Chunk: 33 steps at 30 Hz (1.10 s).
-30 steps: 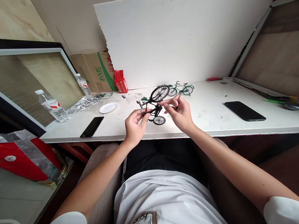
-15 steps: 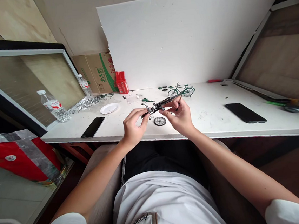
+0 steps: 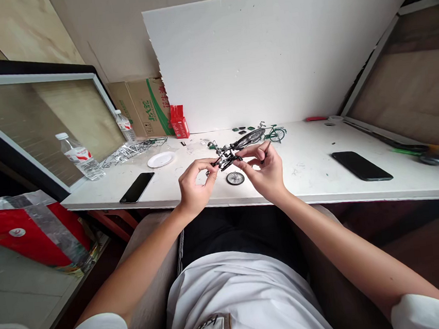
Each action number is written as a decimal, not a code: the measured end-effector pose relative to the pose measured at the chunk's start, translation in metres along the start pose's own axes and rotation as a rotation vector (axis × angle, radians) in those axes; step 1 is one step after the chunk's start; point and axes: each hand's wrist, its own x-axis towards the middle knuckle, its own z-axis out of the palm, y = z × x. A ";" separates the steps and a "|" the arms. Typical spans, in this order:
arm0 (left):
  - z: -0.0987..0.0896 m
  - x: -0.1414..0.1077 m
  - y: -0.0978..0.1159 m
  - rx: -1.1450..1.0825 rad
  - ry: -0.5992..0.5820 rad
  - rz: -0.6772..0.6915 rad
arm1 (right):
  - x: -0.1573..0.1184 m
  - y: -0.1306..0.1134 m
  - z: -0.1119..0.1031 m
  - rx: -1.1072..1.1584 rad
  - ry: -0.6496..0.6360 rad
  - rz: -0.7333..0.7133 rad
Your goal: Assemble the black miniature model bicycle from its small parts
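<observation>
A small black and silver model bicycle point(image 3: 248, 139) is held above the white table, tilted, between both hands. My left hand point(image 3: 196, 187) pinches its handlebar end with thumb and fingertips. My right hand point(image 3: 265, 173) grips the frame with thumb and forefinger, and a thin dark piece, too small to name, sticks out among its curled fingers. One wheel is fitted at the far end of the held bicycle. Below the hands lies a loose spoked wheel point(image 3: 235, 178). Behind the right hand stands a green model bicycle point(image 3: 277, 134), partly covered by the held one.
Two phones lie on the table, one at left point(image 3: 137, 187) and one at right point(image 3: 361, 165). A white plate point(image 3: 161, 160), water bottles point(image 3: 81, 156) and a small red box point(image 3: 179, 122) are at left. Behind rises a white board point(image 3: 270, 51).
The black bicycle has been turned in my hands, so its fitted wheel now shows its side and covers part of the green bicycle. Both hands keep their grip.
</observation>
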 end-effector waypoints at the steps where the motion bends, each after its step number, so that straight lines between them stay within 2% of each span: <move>1: 0.000 0.000 0.000 -0.006 0.000 -0.005 | 0.000 -0.001 0.000 -0.008 0.007 -0.006; 8: 0.002 -0.002 0.006 -0.023 -0.013 -0.031 | -0.002 0.002 0.003 0.005 0.069 -0.017; 12: 0.003 0.001 0.013 -0.063 -0.045 -0.040 | -0.001 0.004 0.003 0.074 0.027 0.002; 21: 0.003 0.003 0.018 0.054 -0.171 0.010 | -0.004 -0.001 0.007 0.121 -0.004 0.034; 33: 0.008 -0.003 0.028 -0.021 -0.166 -0.181 | -0.009 -0.008 0.012 0.075 0.049 0.036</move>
